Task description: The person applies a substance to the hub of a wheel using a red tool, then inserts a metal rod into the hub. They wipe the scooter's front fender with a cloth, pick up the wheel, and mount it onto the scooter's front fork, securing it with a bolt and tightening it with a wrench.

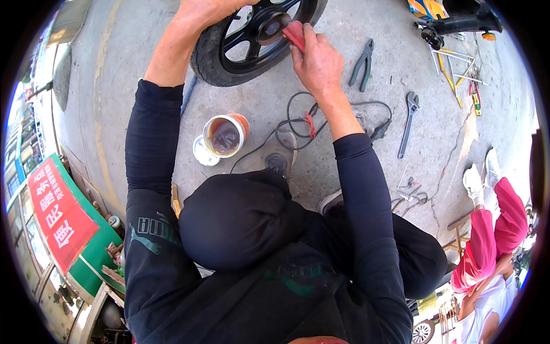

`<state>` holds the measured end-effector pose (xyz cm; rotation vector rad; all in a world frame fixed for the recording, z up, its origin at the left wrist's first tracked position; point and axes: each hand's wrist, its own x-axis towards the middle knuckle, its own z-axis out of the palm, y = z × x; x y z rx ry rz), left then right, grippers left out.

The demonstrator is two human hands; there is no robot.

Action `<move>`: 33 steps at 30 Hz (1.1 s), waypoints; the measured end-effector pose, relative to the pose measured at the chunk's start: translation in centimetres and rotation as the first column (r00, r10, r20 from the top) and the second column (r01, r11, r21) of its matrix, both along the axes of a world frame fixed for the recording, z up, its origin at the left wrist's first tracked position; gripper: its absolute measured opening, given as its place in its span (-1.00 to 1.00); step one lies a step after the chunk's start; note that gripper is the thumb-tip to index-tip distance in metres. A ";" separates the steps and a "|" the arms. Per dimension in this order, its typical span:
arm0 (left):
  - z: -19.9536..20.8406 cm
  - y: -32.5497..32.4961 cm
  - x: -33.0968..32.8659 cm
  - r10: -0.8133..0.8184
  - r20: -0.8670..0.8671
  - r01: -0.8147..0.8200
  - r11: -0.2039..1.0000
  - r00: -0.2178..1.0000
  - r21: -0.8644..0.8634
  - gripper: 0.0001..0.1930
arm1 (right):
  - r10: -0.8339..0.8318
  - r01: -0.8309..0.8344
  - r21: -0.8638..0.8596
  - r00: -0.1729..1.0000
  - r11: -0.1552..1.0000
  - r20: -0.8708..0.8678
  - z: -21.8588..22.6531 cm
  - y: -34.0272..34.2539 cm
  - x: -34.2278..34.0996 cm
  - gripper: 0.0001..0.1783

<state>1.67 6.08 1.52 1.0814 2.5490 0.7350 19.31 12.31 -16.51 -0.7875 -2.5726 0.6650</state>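
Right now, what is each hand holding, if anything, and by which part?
The right hand holds a red object by its near end, the other end by the wheel hub. The left hand is partly cut off; its hold cannot be told.

The top edge cuts off the wheel (267,28) and left grip (216,6).

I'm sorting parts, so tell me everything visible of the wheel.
The wheel has a black, rubber-looking tyre, black spokes and a dark hub with a greyish centre. It shows at the upper edge, partly cut off, its tilt hard to judge. The right hand holds a red item at the hub; the left hand overlaps the wheel, contact unclear.
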 end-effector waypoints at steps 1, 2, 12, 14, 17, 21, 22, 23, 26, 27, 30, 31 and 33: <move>0.0 0.0 0.0 0.003 0.007 -0.003 1.000 1.000 0.003 -0.39 | 0.001 -0.001 0.001 1.000 1.000 -0.001 0.3 0.0 0.0 -0.34; 0.0 0.0 0.1 0.006 0.014 -0.006 1.000 1.000 0.006 -0.39 | 0.003 -0.003 0.002 1.000 1.000 -0.002 0.5 0.0 -0.1 -0.34; -0.2 -0.1 -0.3 -0.022 -0.027 0.022 1.000 0.999 0.012 -0.37 | 0.020 -0.018 -0.033 0.997 0.999 0.081 0.2 -0.1 0.0 -0.36; -0.4 -0.1 -0.4 -0.029 -0.075 0.029 1.000 0.997 0.001 -0.35 | 0.015 -0.008 -0.069 0.996 0.998 0.092 0.0 -0.7 0.2 -0.38; -0.7 -0.1 -0.8 -0.052 -0.095 0.053 0.999 0.994 0.006 -0.32 | -0.041 0.049 -0.107 0.996 0.993 0.074 0.1 -1.0 -0.1 -0.39; -0.8 -0.2 -0.9 -0.037 -0.107 0.037 0.999 0.994 0.004 -0.31 | -0.039 0.042 -0.080 0.998 0.996 0.040 1.2 -0.5 -0.5 -0.37; -0.7 -0.1 -0.7 -0.022 -0.092 0.022 1.000 0.996 -0.009 -0.31 | -0.040 0.042 -0.071 0.999 0.997 0.030 1.4 -0.5 -0.5 -0.37; -0.4 0.0 -0.3 -0.007 -0.076 0.006 1.000 0.997 -0.021 -0.31 | -0.040 0.042 -0.062 0.999 0.997 0.020 1.5 -0.5 -0.5 -0.36; -0.3 0.0 -0.3 -0.007 -0.058 0.005 1.000 0.998 -0.029 -0.31 | -0.048 0.048 -0.056 0.999 0.997 -0.002 1.6 -0.7 -0.5 -0.36; -0.4 -0.1 -0.4 -0.014 -0.056 0.013 1.000 0.998 -0.023 -0.31 | -0.050 0.050 -0.058 0.999 0.997 0.001 1.8 -0.8 -0.5 -0.36; -0.9 -0.3 -0.7 -0.047 -0.141 0.047 0.999 0.989 0.000 -0.32 | -0.056 0.056 -0.061 0.998 0.997 0.007 2.2 -0.9 -0.5 -0.36; -0.8 -0.3 -0.6 -0.036 -0.114 0.035 0.999 0.993 -0.005 -0.31 | -0.060 0.060 -0.059 0.998 0.996 0.006 2.2 -0.9 -0.5 -0.36; -0.5 -0.1 -0.3 -0.014 -0.061 0.013 1.000 0.998 -0.017 -0.31 | -0.067 0.067 -0.047 0.998 0.997 0.002 2.1 -0.9 -0.4 -0.36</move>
